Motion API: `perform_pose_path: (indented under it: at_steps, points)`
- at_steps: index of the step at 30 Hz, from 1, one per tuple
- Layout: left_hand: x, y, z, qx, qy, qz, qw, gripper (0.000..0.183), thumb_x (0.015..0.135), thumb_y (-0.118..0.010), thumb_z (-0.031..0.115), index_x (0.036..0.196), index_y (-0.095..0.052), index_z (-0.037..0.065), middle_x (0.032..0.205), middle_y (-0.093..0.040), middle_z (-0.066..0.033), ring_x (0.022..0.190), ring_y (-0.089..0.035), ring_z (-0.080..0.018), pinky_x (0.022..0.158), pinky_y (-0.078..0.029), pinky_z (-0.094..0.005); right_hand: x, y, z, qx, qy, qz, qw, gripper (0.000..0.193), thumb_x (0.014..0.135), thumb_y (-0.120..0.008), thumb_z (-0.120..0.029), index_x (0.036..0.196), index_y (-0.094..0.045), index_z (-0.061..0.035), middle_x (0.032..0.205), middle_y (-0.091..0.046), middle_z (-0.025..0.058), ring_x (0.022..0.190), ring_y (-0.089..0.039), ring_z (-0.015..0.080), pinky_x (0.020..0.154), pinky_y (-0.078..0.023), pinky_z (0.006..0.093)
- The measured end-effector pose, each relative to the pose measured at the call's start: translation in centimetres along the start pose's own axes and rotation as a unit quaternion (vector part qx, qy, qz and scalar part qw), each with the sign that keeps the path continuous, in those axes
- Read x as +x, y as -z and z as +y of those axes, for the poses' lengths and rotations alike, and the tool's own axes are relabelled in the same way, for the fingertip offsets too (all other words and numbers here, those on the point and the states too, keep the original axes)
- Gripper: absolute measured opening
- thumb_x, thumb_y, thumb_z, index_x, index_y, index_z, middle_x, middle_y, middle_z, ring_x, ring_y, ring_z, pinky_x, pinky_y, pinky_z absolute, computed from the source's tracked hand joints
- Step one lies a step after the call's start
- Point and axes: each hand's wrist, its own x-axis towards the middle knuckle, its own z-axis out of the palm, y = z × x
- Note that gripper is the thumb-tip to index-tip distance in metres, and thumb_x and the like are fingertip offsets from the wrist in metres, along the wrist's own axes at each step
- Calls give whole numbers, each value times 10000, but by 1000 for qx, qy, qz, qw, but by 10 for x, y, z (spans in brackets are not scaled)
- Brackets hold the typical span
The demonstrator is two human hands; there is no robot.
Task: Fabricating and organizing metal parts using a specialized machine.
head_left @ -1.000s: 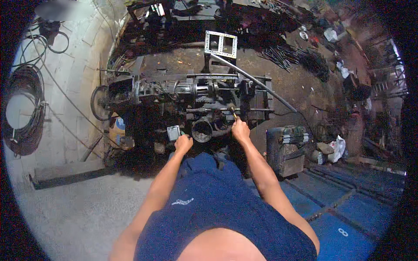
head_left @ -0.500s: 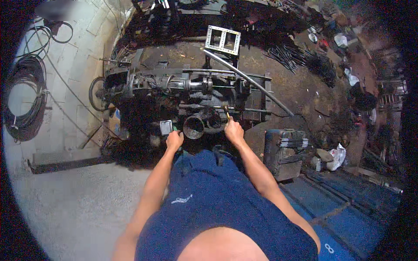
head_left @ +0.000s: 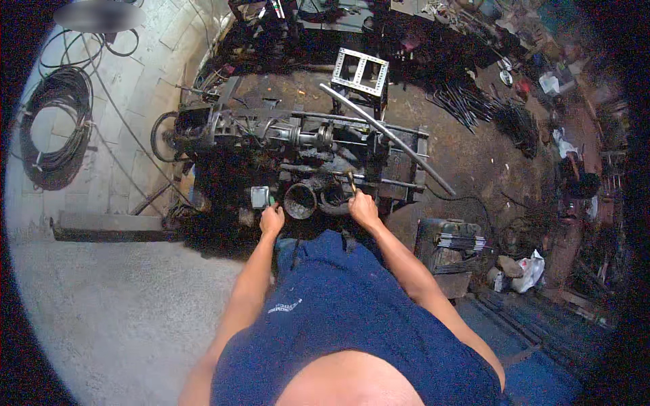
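Observation:
My left hand (head_left: 272,220) is closed round the green handle of a tool with a squarish, pale metal head (head_left: 260,197). My right hand (head_left: 364,208) grips a slim, yellowish tool (head_left: 352,181), its tip pointing away from me over the machine. What kind of tool either one is, I cannot make out. Between the hands gapes a round, funnel-like metal mouth (head_left: 300,201), dusted grey inside. Beyond it runs a dark, greasy machine (head_left: 298,135) with a horizontal shaft and parallel rails. Grey powder or grit (head_left: 335,161) lies on it ahead of my right hand.
A long metal bar (head_left: 399,145) slants across the machine's right end, near a white rectangular frame (head_left: 361,71). Thin dark rods (head_left: 464,108) lie on the floor. At right stands a dark container (head_left: 450,247) with pale rods on top. Coiled cable (head_left: 57,128) hangs at left.
My view has shifted, so the machine and floor sit slightly lower and further right in the picture. Both hands keep their tools, at nearly the same place over the machine.

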Motion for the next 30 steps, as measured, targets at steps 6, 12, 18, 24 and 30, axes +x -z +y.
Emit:
perform_pose_path:
  at_steps: [6,12,18,24,30]
  points:
    - [-5,3,9,-11,22,11,1000,334,848,-527,287,1107,-614,96,1021,-625,-185,968,-582,-365,816,-471,-451,3,2,-1,-1,-10,-24,1000,313,806,-459,-190,954,-553,69,878,-595,317,850,-583,464,771,-454,524]
    - [3,-3,-4,-14,24,4,1000,350,842,-534,306,1141,-604,138,1039,-627,-171,982,-585,-348,831,-470,-441,3,-13,-1,38,-16,-10,999,307,804,-462,-196,903,-545,83,846,-590,328,838,-581,468,764,-446,534]
    - [8,-2,-14,6,8,-25,1000,368,834,-543,334,1151,-604,156,1030,-629,-182,983,-589,-341,843,-465,-430,11,-30,-5,17,-40,4,999,341,831,-452,-235,916,-580,69,865,-611,301,825,-597,460,757,-478,522]
    - [4,12,-6,2,-21,-36,999,358,830,-556,326,1133,-614,146,1006,-632,-199,962,-590,-364,836,-466,-433,10,-33,-5,7,-46,11,999,318,825,-479,-250,923,-600,27,890,-620,273,844,-599,447,758,-480,512]
    - [10,3,-15,-10,-17,-30,999,354,819,-578,308,1124,-617,134,1000,-631,-206,955,-590,-374,823,-472,-440,13,-35,5,31,-20,15,999,321,825,-482,-238,901,-591,54,855,-615,286,818,-598,448,757,-470,525]
